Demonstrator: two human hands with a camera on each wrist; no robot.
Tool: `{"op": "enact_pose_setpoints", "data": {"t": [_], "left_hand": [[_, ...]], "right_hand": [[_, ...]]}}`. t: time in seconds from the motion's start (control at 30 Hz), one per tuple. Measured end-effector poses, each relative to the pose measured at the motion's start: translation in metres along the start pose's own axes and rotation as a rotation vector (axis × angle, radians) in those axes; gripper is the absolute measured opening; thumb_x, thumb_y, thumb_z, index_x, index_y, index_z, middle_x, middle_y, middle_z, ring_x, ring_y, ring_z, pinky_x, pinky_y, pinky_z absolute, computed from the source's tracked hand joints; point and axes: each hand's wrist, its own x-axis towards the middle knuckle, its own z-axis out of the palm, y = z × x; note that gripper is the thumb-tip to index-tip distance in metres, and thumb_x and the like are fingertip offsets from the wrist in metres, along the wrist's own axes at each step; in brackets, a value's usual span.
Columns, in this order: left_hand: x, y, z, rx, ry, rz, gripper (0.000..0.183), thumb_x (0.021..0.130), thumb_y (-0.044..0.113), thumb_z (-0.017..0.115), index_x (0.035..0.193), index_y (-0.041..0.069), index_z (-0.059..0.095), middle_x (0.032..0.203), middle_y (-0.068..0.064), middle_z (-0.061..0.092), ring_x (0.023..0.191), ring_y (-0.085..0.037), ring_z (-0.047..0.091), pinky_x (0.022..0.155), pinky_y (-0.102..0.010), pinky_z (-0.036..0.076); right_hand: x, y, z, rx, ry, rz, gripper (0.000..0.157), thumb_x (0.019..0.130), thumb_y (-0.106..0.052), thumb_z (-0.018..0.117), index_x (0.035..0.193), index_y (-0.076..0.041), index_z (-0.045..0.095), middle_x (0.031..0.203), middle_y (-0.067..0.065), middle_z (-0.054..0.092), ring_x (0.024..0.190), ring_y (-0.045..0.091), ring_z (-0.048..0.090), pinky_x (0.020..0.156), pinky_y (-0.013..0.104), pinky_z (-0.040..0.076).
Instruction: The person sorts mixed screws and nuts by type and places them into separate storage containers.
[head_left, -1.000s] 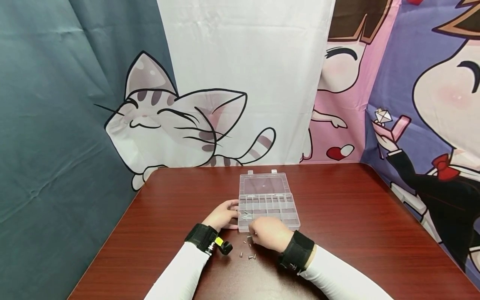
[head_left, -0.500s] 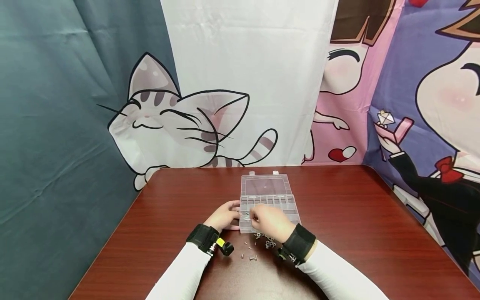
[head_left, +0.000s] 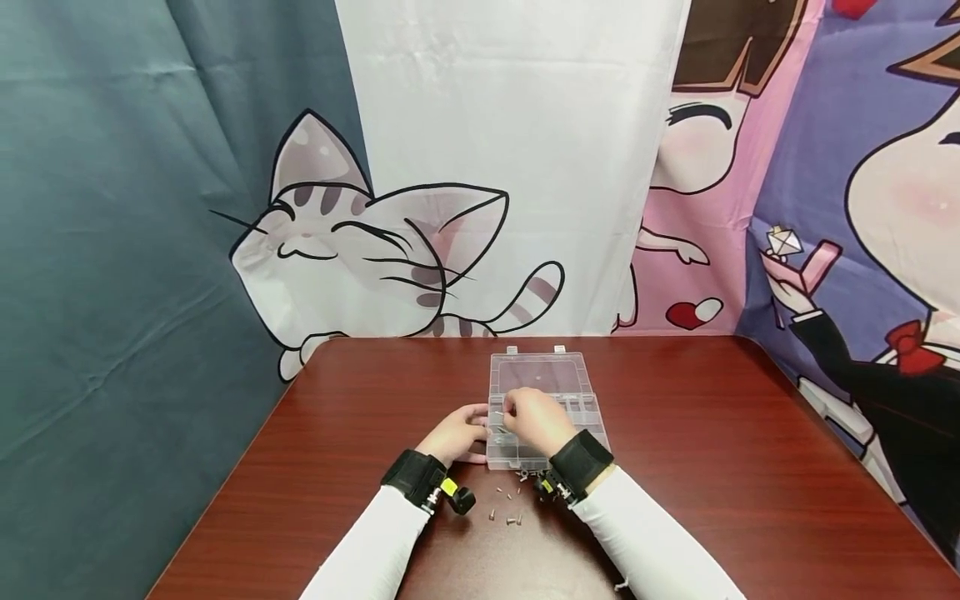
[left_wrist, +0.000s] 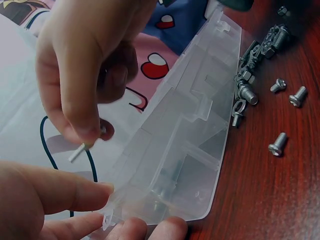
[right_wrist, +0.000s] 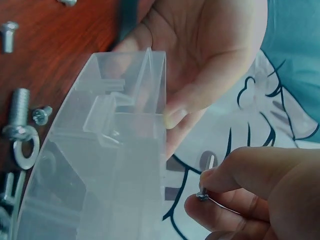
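My right hand (head_left: 536, 417) is above the left part of a clear plastic compartment box (head_left: 543, 372), whose lid lies open toward the back. Between thumb and forefinger it pinches a small silver screw (right_wrist: 202, 196), head downward in the right wrist view. The same screw (left_wrist: 76, 153) shows below the fingertips in the left wrist view, apart from the box. My left hand (head_left: 452, 435) grips the left side of the box, thumb at the rim and fingers along the outer wall. Some small metal pieces lie in a left compartment, blurred through the plastic.
In front of the box lie several loose screws (left_wrist: 278, 144) on the red-brown table (head_left: 360, 383). A heap of bolts, nuts and washers (left_wrist: 247, 85) sits close against its front wall. A printed cloth (head_left: 510, 125) hangs behind the table.
My right hand has moved from the table in front of the box up and over its compartments, bringing the screw along. My left hand has stayed at the box's side.
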Motion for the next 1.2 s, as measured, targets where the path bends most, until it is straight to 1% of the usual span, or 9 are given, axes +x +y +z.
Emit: {"op": "enact_pose_setpoints", "data": {"t": [0.1, 0.2, 0.37, 0.5, 0.67, 0.9, 1.07, 1.2], "left_hand": [[-0.001, -0.001, 0.001, 0.002, -0.01, 0.006, 0.06, 0.092, -0.002, 0.055, 0.149, -0.002, 0.035, 0.133, -0.023, 0.054, 0.102, -0.03, 0.064, 0.068, -0.045, 0.06], [-0.001, 0.0, 0.002, 0.006, -0.018, 0.01, 0.06, 0.093, -0.002, 0.055, 0.149, -0.002, 0.035, 0.132, -0.024, 0.054, 0.102, -0.031, 0.064, 0.068, -0.045, 0.06], [-0.001, 0.002, 0.003, 0.006, -0.012, 0.007, 0.06, 0.092, -0.002, 0.056, 0.149, -0.002, 0.036, 0.132, -0.023, 0.054, 0.102, -0.029, 0.063, 0.068, -0.046, 0.06], [0.0, 0.002, 0.003, 0.002, -0.01, 0.0, 0.059, 0.092, -0.002, 0.056, 0.149, -0.001, 0.037, 0.132, -0.023, 0.054, 0.1, -0.028, 0.063, 0.068, -0.045, 0.06], [0.002, 0.0, 0.002, 0.0, -0.012, -0.002, 0.06, 0.092, -0.003, 0.056, 0.149, -0.001, 0.037, 0.131, -0.023, 0.054, 0.099, -0.028, 0.064, 0.068, -0.044, 0.06], [0.003, 0.0, 0.001, 0.014, -0.007, 0.003, 0.061, 0.092, -0.003, 0.056, 0.149, -0.001, 0.036, 0.133, -0.022, 0.054, 0.098, -0.026, 0.065, 0.067, -0.043, 0.06], [0.002, -0.001, 0.001, 0.02, -0.007, -0.003, 0.06, 0.093, -0.002, 0.055, 0.15, -0.001, 0.036, 0.133, -0.023, 0.053, 0.099, -0.025, 0.064, 0.068, -0.042, 0.06], [0.002, 0.0, 0.0, 0.014, -0.009, -0.004, 0.061, 0.092, -0.003, 0.054, 0.15, -0.002, 0.035, 0.134, -0.023, 0.053, 0.1, -0.027, 0.065, 0.068, -0.043, 0.06]], "right_hand": [[0.001, 0.002, 0.004, -0.006, -0.003, 0.01, 0.018, 0.083, -0.01, 0.07, 0.069, -0.017, 0.06, 0.066, -0.006, 0.054, 0.057, 0.011, 0.047, 0.052, 0.028, 0.04], [0.002, 0.005, 0.01, -0.026, 0.0, -0.002, 0.019, 0.084, -0.01, 0.07, 0.069, -0.017, 0.061, 0.066, -0.006, 0.055, 0.056, 0.011, 0.047, 0.051, 0.028, 0.04], [0.004, 0.009, 0.017, -0.039, 0.005, -0.016, 0.021, 0.086, -0.012, 0.071, 0.068, -0.017, 0.062, 0.065, -0.006, 0.055, 0.056, 0.01, 0.047, 0.052, 0.027, 0.04], [0.005, 0.011, 0.019, -0.046, 0.001, -0.034, 0.022, 0.087, -0.012, 0.071, 0.068, -0.017, 0.063, 0.065, -0.007, 0.055, 0.056, 0.01, 0.047, 0.052, 0.027, 0.041], [0.005, 0.012, 0.018, -0.044, 0.008, -0.046, 0.018, 0.086, -0.012, 0.072, 0.069, -0.017, 0.065, 0.067, -0.007, 0.059, 0.058, 0.011, 0.051, 0.055, 0.029, 0.044], [0.004, 0.01, 0.015, -0.038, -0.005, -0.044, 0.008, 0.086, -0.015, 0.072, 0.078, -0.015, 0.071, 0.074, -0.004, 0.066, 0.065, 0.014, 0.059, 0.061, 0.033, 0.05], [0.002, 0.01, 0.015, -0.026, -0.029, -0.037, 0.009, 0.087, -0.019, 0.072, 0.079, -0.017, 0.071, 0.075, -0.005, 0.066, 0.067, 0.013, 0.06, 0.062, 0.032, 0.05], [0.0, 0.006, 0.011, -0.006, -0.042, -0.047, 0.009, 0.089, -0.02, 0.071, 0.08, -0.018, 0.071, 0.074, -0.006, 0.066, 0.067, 0.012, 0.059, 0.062, 0.032, 0.049]]}}
